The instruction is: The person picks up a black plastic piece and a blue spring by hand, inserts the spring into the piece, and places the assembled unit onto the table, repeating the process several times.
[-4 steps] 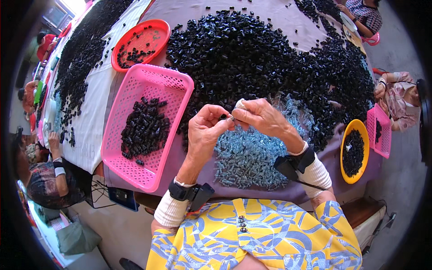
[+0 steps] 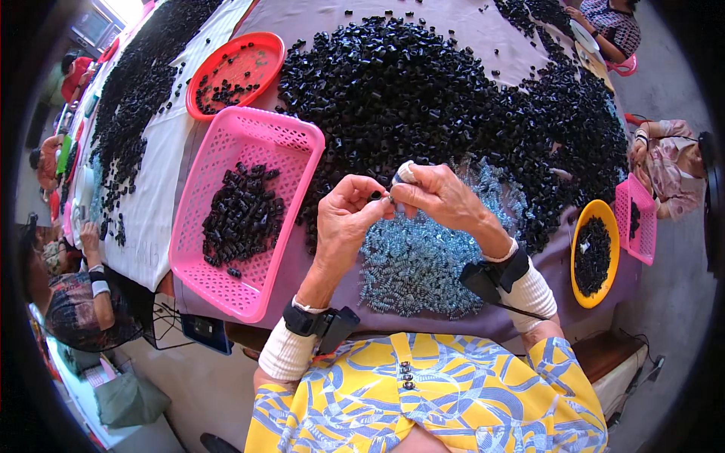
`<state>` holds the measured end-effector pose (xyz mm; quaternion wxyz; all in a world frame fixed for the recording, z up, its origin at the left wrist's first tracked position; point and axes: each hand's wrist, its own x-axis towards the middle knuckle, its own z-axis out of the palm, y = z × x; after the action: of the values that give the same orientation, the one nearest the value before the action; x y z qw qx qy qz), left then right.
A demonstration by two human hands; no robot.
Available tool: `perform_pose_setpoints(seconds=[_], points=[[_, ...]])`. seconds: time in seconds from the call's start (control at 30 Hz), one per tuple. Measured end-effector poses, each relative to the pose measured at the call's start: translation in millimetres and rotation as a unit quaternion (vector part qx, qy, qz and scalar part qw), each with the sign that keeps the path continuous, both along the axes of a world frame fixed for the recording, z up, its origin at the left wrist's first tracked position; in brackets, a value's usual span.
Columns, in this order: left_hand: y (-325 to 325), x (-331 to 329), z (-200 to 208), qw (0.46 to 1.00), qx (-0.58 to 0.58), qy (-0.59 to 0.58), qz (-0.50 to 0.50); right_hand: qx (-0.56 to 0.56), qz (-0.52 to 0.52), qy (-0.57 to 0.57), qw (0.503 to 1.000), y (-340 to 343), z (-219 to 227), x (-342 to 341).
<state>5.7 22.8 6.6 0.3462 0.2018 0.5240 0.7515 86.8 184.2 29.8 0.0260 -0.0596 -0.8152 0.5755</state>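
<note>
My left hand (image 2: 341, 218) pinches a small black plastic piece (image 2: 374, 195) between thumb and fingertips. Touching it from the other side, my right hand (image 2: 439, 198) is closed on a tiny shiny piece, apparently a metal spring; the fingers partly hide it. White tape wraps one right fingertip. Both hands hover above the near edge of a large heap of black plastic pieces (image 2: 393, 90). Under and beside my right hand spreads a pile of small silvery-blue springs (image 2: 423, 268). Left of my left hand stands a pink basket (image 2: 185, 249) with black pieces in it.
Behind the basket lies a red round tray (image 2: 253, 64) with scattered black pieces. At right are a yellow bowl (image 2: 615, 260) of black parts and a smaller pink basket (image 2: 644, 240) beside a co-worker (image 2: 676, 170). Other people work at another covered table (image 2: 155, 189) on the left.
</note>
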Motion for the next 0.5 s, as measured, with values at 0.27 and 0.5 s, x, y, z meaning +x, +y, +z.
perform_pose_setpoints(seconds=[0.27,0.5], points=[[-0.2,1.9,2.3,0.998,0.0,-0.055,-0.016,0.098,0.014,0.077,0.992,3.6,-3.3,2.6],[3.6,7.2,4.6,0.999,0.022,-0.024,0.013,0.038,-0.034,0.052,0.997,1.8,7.5,3.9]])
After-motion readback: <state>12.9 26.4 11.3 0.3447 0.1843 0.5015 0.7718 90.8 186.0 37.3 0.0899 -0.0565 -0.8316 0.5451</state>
